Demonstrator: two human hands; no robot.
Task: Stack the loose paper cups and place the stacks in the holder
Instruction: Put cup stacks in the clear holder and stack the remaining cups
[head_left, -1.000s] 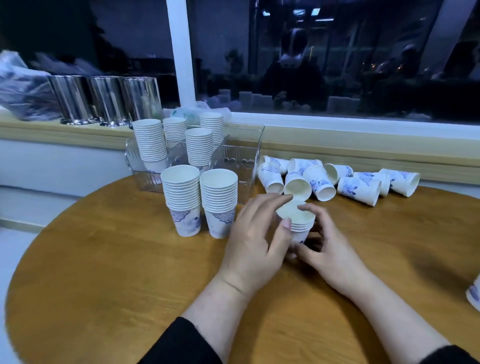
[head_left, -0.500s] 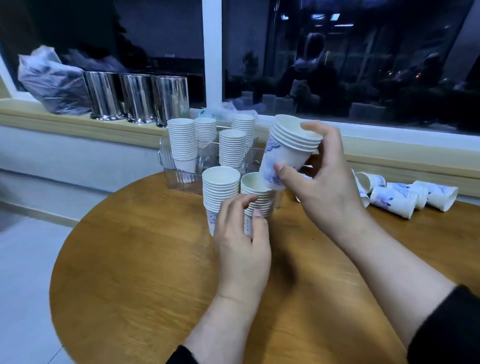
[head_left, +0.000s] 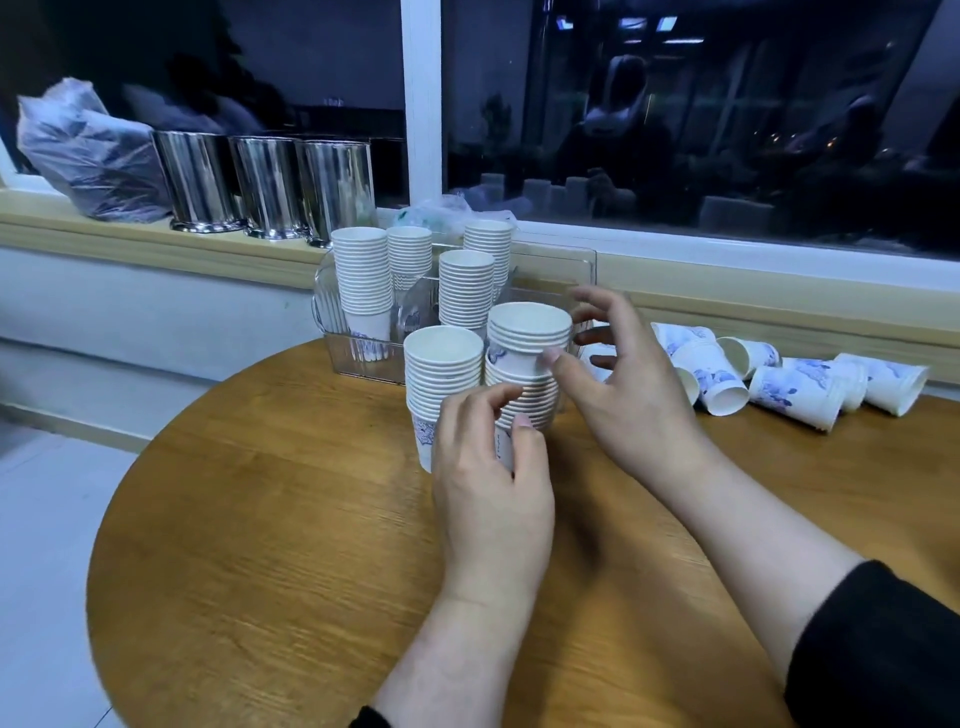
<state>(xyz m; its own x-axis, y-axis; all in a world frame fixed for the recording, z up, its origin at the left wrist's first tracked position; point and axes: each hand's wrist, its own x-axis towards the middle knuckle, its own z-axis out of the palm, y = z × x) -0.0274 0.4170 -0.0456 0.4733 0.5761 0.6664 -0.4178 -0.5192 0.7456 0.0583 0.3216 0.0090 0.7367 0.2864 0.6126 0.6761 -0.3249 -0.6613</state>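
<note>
The right hand (head_left: 618, 384) grips a small stack (head_left: 527, 332) upright, mouth up, atop the tall stack (head_left: 522, 400) the left hand (head_left: 488, 467) holds, near the holder (head_left: 571, 270) on the round wooden surface (head_left: 260, 545).

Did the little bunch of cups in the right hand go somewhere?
Yes. The small stack came down from the air onto the right-hand table stack, beside the clear holder.

Short cup stack (head_left: 530, 332) nested atop taller stack (head_left: 524, 397)
</note>
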